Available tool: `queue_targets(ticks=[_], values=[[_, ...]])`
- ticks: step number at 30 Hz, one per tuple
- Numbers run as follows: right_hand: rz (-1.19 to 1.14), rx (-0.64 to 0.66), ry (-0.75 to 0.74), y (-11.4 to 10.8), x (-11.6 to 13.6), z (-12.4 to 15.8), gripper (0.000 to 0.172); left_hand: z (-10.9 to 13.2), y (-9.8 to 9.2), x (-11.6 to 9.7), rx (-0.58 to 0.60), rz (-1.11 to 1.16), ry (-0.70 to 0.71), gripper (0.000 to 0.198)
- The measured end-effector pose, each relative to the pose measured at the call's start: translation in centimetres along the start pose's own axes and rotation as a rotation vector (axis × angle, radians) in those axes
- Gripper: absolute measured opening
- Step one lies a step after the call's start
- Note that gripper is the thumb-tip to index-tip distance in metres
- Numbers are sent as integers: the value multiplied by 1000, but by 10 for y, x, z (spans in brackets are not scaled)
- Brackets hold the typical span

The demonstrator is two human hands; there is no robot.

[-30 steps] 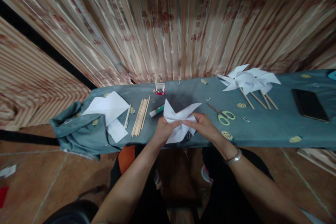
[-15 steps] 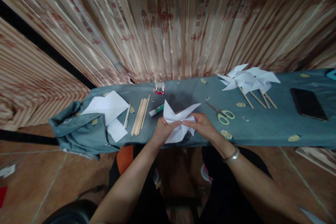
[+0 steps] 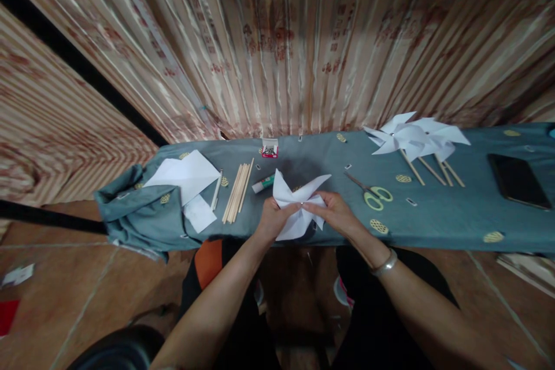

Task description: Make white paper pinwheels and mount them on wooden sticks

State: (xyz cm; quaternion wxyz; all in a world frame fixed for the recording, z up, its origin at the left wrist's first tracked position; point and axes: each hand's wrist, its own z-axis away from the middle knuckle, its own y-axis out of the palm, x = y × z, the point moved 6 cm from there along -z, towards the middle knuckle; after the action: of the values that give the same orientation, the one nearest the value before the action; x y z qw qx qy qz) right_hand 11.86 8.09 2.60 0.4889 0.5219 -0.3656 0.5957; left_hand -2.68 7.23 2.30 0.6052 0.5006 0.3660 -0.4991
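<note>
A white paper pinwheel (image 3: 299, 199) with folded points sits at the near edge of a table covered in grey-blue cloth (image 3: 442, 217). My left hand (image 3: 272, 218) grips its left side with curled fingers. My right hand (image 3: 336, 213) pinches it near the middle from the right, fingers pressed together. Both hands meet at the pinwheel's centre. A silver bracelet is on my right wrist.
Wooden sticks (image 3: 237, 184), a glue stick (image 3: 262, 184) and white paper sheets (image 3: 185, 174) lie to the left. A small red box (image 3: 269, 149) sits behind. Green-handled scissors (image 3: 372, 192), finished pinwheels on sticks (image 3: 414, 137) and a black phone (image 3: 518, 180) lie to the right.
Both hands keep hold of the pinwheel in the same place. The camera has shifted slightly, so everything sits a little lower and further right in view.
</note>
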Motion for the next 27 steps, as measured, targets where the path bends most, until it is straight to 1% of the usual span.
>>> queue_targets(ticks=[3, 6, 8, 10, 12, 14, 15, 16, 17, 19, 21, 27], values=[[23, -1, -17, 1, 0, 0, 37, 3, 1, 0, 14, 7, -4, 46], [60, -10, -40, -2, 3, -2, 38, 5, -1, -6, 22, 31, 27, 48], [85, -19, -65, -7, 8, -3, 39, 4, -9, -14, 7, 51, 74, 51], [99, -40, -91, -13, 12, -4, 39, -1, -29, -24, -64, 16, 125, 53], [113, -70, -105, -20, 14, -5, 38, -6, -58, -36, -199, -169, 208, 48], [122, -97, -111, -25, 15, -5, 37, -9, -83, -51, -330, -530, 339, 32], [123, -106, -113, -26, 15, -5, 37, -11, -92, -57, -370, -725, 381, 26], [122, -110, -113, -28, 15, -5, 37, -12, -100, -59, -389, -885, 388, 23], [120, -111, -114, -28, 15, -5, 37, -14, -105, -59, -378, -1012, 374, 23], [121, -105, -113, -28, 15, -5, 37, -15, -112, -56, -367, -1202, 328, 25], [131, -90, -109, -27, 16, -4, 37, -14, -114, -53, -355, -1324, 287, 26], [149, -89, -102, -25, 18, -4, 36, -13, -109, -50, -325, -1525, 233, 27]])
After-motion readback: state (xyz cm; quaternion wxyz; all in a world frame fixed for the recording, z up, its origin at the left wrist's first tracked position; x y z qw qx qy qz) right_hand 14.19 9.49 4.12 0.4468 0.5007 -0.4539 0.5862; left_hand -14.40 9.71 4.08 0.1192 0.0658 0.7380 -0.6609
